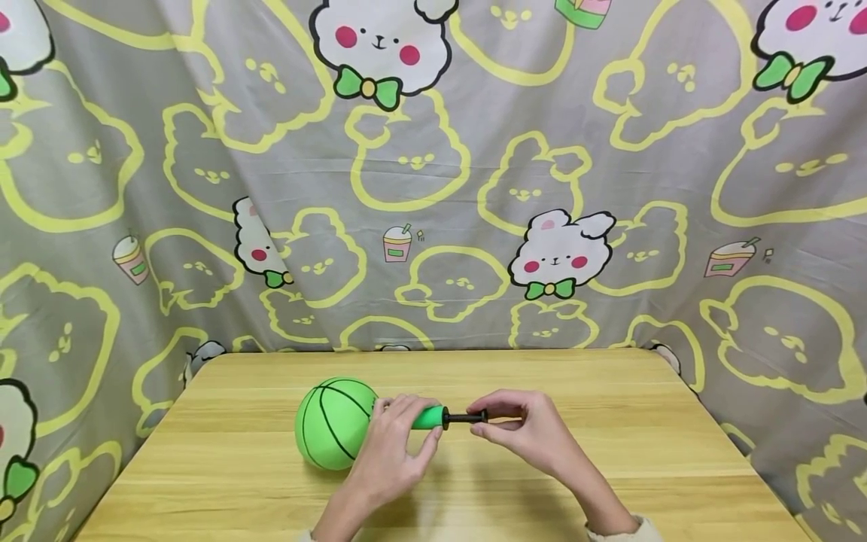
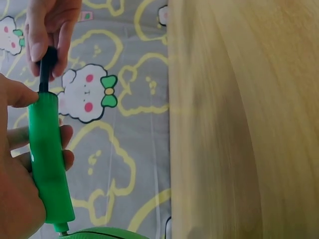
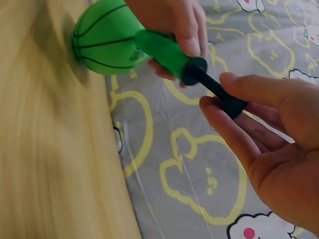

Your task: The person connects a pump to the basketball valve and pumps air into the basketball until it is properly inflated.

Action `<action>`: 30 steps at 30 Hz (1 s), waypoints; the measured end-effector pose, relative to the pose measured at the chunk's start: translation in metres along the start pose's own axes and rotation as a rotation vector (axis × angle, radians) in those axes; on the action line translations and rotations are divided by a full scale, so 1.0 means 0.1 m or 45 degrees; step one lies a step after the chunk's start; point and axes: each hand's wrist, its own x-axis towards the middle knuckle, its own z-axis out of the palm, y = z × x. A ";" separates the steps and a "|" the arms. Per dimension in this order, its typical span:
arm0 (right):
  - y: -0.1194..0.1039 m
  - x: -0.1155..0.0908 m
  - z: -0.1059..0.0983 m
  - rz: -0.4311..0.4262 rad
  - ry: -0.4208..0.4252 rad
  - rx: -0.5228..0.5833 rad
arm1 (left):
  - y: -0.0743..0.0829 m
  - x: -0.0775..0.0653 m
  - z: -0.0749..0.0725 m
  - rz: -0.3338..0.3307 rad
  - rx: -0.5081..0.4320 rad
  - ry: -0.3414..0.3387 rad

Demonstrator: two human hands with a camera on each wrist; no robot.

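Observation:
A green ball (image 1: 333, 425) with black basketball lines sits on the wooden table, left of centre. My left hand (image 1: 396, 448) grips the green barrel of a small hand pump (image 1: 428, 418) beside it. In the left wrist view the pump (image 2: 49, 159) has its narrow end against the ball (image 2: 104, 233). Thumb and fingers of my right hand (image 1: 535, 433) pinch the black handle at the pump's other end, and a length of black rod shows outside the barrel. The right wrist view has the right hand (image 3: 279, 129) around the handle (image 3: 233, 105).
The light wooden table (image 1: 609, 467) spreads beneath both hands. Behind it and at both sides hangs a grey curtain (image 1: 433, 226) with yellow outlines and white cartoon animals.

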 end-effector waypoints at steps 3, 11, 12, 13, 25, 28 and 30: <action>0.00 -0.01 -0.07 0.004 -0.032 0.003 | -0.01 0.01 -0.01 -0.006 -0.011 -0.002; 0.01 -0.04 -0.27 -0.012 -0.076 -0.030 | -0.06 0.01 -0.03 -0.001 -0.019 0.030; 0.01 -0.05 -0.30 -0.016 -0.079 -0.034 | -0.06 0.01 -0.03 0.002 -0.018 0.035; 0.01 -0.06 -0.32 -0.018 -0.080 -0.041 | -0.07 0.01 -0.03 0.004 -0.016 0.040; -0.02 -0.12 -0.55 -0.024 -0.056 -0.079 | -0.08 0.01 -0.06 0.002 -0.036 0.081; -0.04 -0.14 -0.57 -0.006 -0.029 -0.071 | -0.07 0.02 -0.05 0.002 -0.036 0.080; -0.05 -0.14 -0.57 0.007 -0.003 -0.071 | -0.06 0.03 -0.05 -0.006 -0.036 0.083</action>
